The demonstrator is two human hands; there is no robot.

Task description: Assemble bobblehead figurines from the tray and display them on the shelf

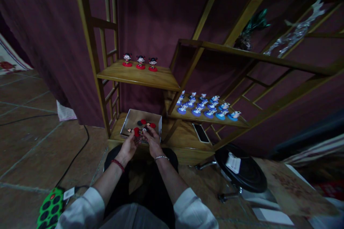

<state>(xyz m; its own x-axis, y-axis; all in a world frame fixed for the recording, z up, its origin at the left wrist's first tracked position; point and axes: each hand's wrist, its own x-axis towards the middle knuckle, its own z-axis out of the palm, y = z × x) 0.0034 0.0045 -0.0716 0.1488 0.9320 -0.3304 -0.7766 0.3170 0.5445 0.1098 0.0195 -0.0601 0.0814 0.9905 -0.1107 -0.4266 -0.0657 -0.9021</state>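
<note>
A small figurine with a red base (pixel 137 132) and a dark-haired head lies between my two hands, over the front of an open white box (pixel 159 125). My left hand (pixel 129 146) pinches it at the red base. The fingers of my right hand (pixel 152 141) close round its head end. Inside the box lie more red-based figurines (pixel 150 125) and a dark round piece (pixel 139 123). On the wooden shelf (pixel 134 75) above stand three red-based figurines (pixel 140 62) in a row.
Several blue and purple figurines (pixel 198 110) stand in rows on the shelf to the right. Below them lies a phone (pixel 201 133). A black round stool (pixel 242 170) is at the right, a green device (pixel 50 208) with a cable on the floor at the left.
</note>
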